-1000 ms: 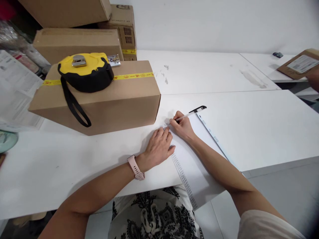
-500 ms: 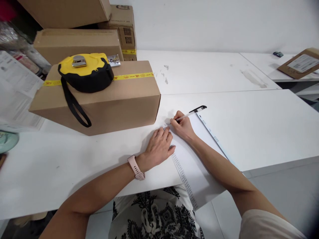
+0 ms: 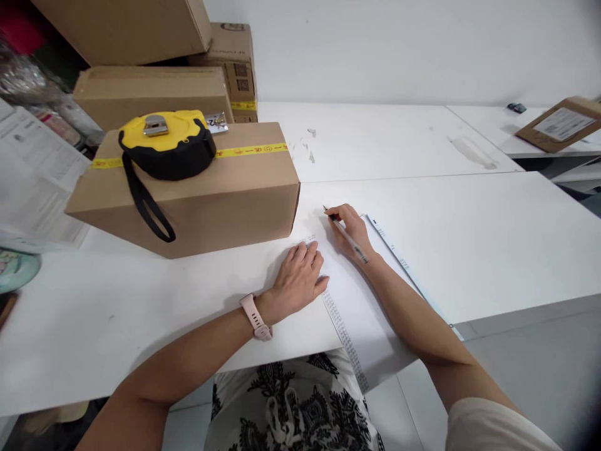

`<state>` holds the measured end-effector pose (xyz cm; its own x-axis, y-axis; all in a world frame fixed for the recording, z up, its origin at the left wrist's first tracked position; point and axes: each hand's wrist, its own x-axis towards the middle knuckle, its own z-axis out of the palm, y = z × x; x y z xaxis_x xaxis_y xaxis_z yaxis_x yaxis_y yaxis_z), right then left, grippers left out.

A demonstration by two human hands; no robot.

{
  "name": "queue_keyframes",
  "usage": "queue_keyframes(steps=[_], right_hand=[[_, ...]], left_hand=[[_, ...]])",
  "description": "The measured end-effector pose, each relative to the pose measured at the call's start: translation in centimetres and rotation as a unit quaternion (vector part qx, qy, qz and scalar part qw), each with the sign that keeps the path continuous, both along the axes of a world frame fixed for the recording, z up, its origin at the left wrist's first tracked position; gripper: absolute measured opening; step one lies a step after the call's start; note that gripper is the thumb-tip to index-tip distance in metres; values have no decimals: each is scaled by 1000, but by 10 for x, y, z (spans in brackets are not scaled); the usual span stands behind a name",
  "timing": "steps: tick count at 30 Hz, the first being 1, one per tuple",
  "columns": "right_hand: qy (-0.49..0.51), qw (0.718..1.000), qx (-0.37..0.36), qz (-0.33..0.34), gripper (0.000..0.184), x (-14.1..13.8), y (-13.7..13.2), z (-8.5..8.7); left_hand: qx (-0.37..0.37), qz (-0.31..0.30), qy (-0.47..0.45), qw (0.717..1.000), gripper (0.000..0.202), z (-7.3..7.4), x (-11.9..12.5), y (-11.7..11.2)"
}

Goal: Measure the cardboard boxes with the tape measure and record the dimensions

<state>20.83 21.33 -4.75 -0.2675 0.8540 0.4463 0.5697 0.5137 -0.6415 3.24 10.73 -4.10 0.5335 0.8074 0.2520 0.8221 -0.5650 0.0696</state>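
My left hand (image 3: 297, 279), with a pink watch on the wrist, lies flat and open on a large white printed sheet (image 3: 370, 313) that hangs over the table's near edge. My right hand (image 3: 348, 230) is closed around a clear pen (image 3: 346, 236), whose tip points up and left toward a taped cardboard box (image 3: 220, 188) and whose barrel lies back along the wrist. The box stands just left of the sheet. On top of it rests a yellow and black tape measure (image 3: 164, 143) with a black strap hanging over the front.
More cardboard boxes (image 3: 150, 88) are stacked behind the taped one. Printed papers (image 3: 32, 175) lie at the far left. A flat brown parcel (image 3: 558, 123) sits on the neighbouring white table (image 3: 422, 144) at the far right, near a small dark object (image 3: 515, 108).
My right hand has lifted off the writing spot and turned the pen round, its tip now pointing away toward the box. My left hand has stayed put. The view tilted down slightly.
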Motion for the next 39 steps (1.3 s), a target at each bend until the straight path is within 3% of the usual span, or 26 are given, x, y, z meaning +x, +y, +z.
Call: queue_keyframes(steps=[5,9,11,13,16,18,21,24,26,28,31,35,39], right_hand=[[-129,990,61,11,49,8,7,-7],[-126,989,74,-25,53,5,9,-13],[-112,990,72,-45,51,5,10,-14],[-106,990,68,-55,47,4,12,-15],[-101,991,56,-71,43,2,12,-14],[-91,991,48,-84,43,0,11,-13],[-59,993,39,-95,42,-2,10,-12],[-18,995,32,-94,43,-2,8,-10],[2,996,15,-90,45,-2,8,-7],[28,997,-24,-70,51,-4,6,2],[98,989,-113,8,64,-16,1,24],[157,961,-197,111,76,-46,-8,54],[176,947,-221,151,86,-68,-13,62]], left_hand=[[4,6,-33,999,42,-3,0,-1],[87,-13,-92,992,25,7,0,-7],[168,-31,-123,978,19,26,-6,-9],[266,-3,-165,950,17,54,-20,-9],[406,132,-225,876,20,103,-58,0],[445,208,-251,834,21,130,-92,11],[323,284,-258,865,58,158,-139,31],[152,339,-254,893,96,173,-173,45],[56,344,-263,900,108,179,-187,50],[-12,331,-278,902,105,183,-196,54],[-44,310,-300,901,89,184,-203,57],[-14,299,-355,886,80,179,-205,58],[44,269,-455,848,78,175,-211,41]])
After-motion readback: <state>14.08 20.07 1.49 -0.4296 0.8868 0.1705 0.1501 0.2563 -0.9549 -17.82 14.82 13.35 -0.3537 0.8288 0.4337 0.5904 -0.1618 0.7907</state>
